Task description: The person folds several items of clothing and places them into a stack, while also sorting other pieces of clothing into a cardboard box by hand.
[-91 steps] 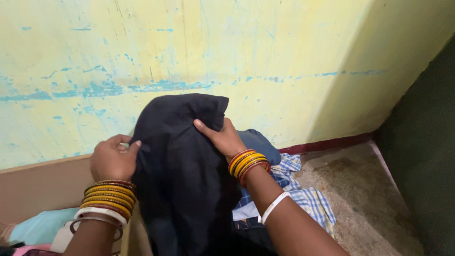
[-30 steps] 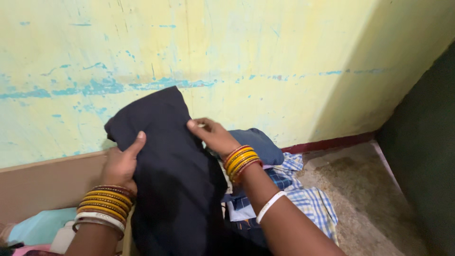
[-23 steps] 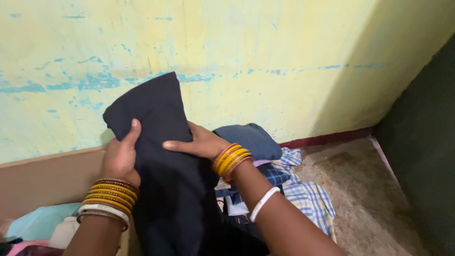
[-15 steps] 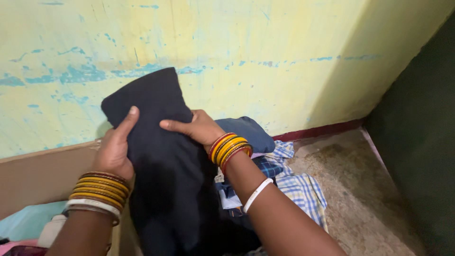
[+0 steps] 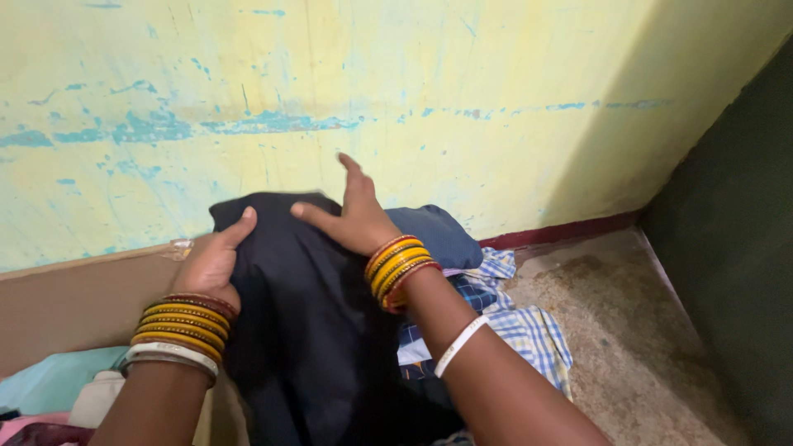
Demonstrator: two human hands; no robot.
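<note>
Left hand: the left hand (image 5: 213, 263) lay on the left edge of the dark garment (image 5: 310, 322), thumb stretched up along the cloth and the other fingers curled round behind the edge, gripping it
Right hand: the right hand (image 5: 353, 220) rested flat on the upper part of the dark garment, fingers spread and lifted, the forefinger pointing up toward the wall, holding nothing
Dark garment: a black or very dark navy cloth, its top edge folded low just under the hands, the rest hanging down between the two forearms toward the bottom of the view
Where it was: in front of the wooden ledge (image 5: 78, 301) and touching it on the left, overlapping the pile of clothes (image 5: 462, 272) on its right
Bangles: a stack of yellow, red and white bangles (image 5: 183, 330) sat on the left wrist, a yellow and red stack with one separate white bangle on the right forearm
Pile of clothes: a blue folded piece (image 5: 438, 235) sat on top, just beside the right hand; a blue and white checked cloth (image 5: 529, 334) spread out under it on the floor
Wall: a yellow wall (image 5: 462, 91) with patches of blue where the paint had worn, a dark red strip along its foot
Floor: speckled stone floor (image 5: 636, 347) on the right, running into the corner
Lower left corner: a pale teal cloth (image 5: 49, 388) and something pink lay below the ledge, too cropped to tell what they were
</note>
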